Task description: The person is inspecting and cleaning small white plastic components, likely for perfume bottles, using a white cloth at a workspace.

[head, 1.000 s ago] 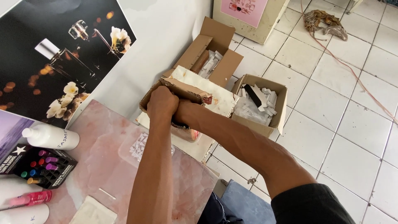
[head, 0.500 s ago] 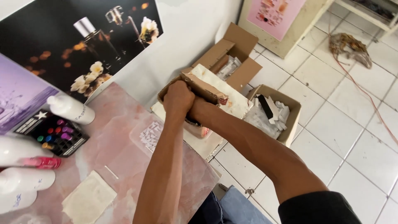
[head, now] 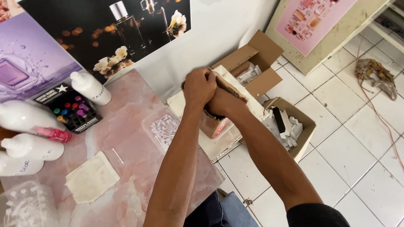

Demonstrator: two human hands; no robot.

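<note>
So both hands were bunched together over a small cardboard box (head: 216, 120) that sat just past the far right edge of the pink marble table (head: 126, 126), low down next to it. The box was brown and pretty beat up, with a pinkish-red side showing near the bottom and a torn-looking flap along the top. The left hand (head: 200, 86) was curled tight around the top flap, and the right hand (head: 221, 103) was closed right beside it, touching it, fingers wrapped on the same box edge. Under the box lay a flat pale board (head: 219, 145). Further away by the wall stood another open carton (head: 252, 67) with its flaps up and some pale wrapped stuff inside, and to the right on the white tiles a third open carton (head: 301, 126) packed with small white pieces and one black one. On the table, a clear tray (head: 158, 126) of little white slips sat just left of the left forearm, a beige cloth (head: 90, 180) lay nearer, and white squeeze bottles (head: 90, 87) were lined up along the left side beside a black case (head: 69, 107) with coloured dots. A dark poster (head: 105, 29) with bottles and flowers hung on the wall, a purple one (head: 25, 67) to its left, and a pink sheet on a board (head: 315, 21) leaned far right.
</note>
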